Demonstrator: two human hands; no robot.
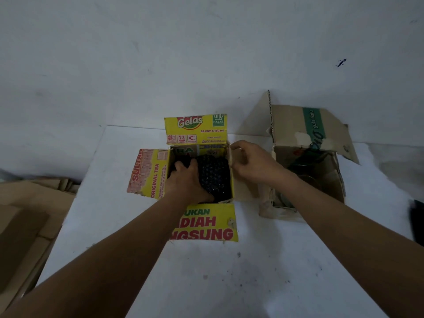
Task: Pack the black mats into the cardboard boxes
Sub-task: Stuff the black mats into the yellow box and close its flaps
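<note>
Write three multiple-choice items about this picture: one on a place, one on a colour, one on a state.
1. Where is the mat?
A. on the floor
B. inside the yellow box
C. on top of a closed flap

2. What colour is the stripe on the brown box?
A. green
B. red
C. blue

3. How are the flaps of the yellow box?
A. all folded shut
B. taped shut
C. open

Key:
1 B: the left hand grips the mat inside the yellow box.
2 A: a green band runs across the brown box's raised flap.
3 C: no flap covers the opening, and the right hand holds the right flap.
</note>
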